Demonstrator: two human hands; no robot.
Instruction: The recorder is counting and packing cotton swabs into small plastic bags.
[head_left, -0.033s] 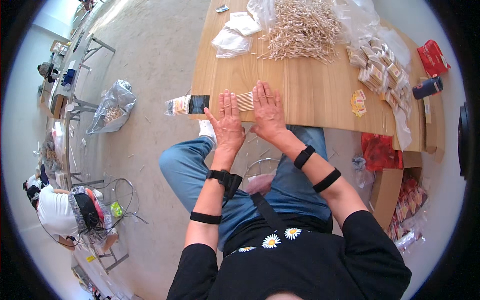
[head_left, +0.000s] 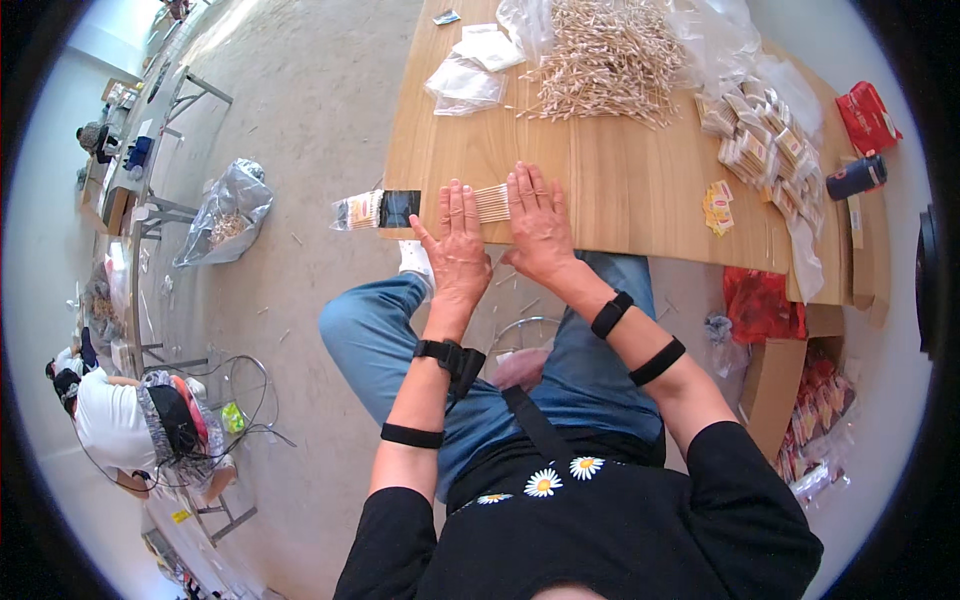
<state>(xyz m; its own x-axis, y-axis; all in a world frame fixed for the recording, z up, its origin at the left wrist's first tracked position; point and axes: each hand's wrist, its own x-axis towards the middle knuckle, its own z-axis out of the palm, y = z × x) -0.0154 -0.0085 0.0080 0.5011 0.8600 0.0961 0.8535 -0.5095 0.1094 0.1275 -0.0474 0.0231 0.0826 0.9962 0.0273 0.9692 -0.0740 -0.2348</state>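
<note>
A flat row of cotton swabs (head_left: 492, 203) lies on the wooden table (head_left: 620, 200) near its front edge. My left hand (head_left: 456, 250) rests flat at the row's left end, fingers stretched out and thumb spread. Over the right end lies my right hand (head_left: 540, 225), also flat with straight fingers. Both palms face down, and the swab tips beneath them are hidden. Just left of my left hand is a black square (head_left: 400, 208) at the table's left edge. A clear packet of swabs (head_left: 360, 211) adjoins it and juts out past that edge.
A big heap of loose swabs (head_left: 605, 70) covers the table's far side, with clear bags (head_left: 466, 85) to its left. Filled swab packs (head_left: 765, 145) are piled at right, near small yellow cards (head_left: 717, 207). A dark can (head_left: 856, 176) and red bag (head_left: 867, 117) stand beyond.
</note>
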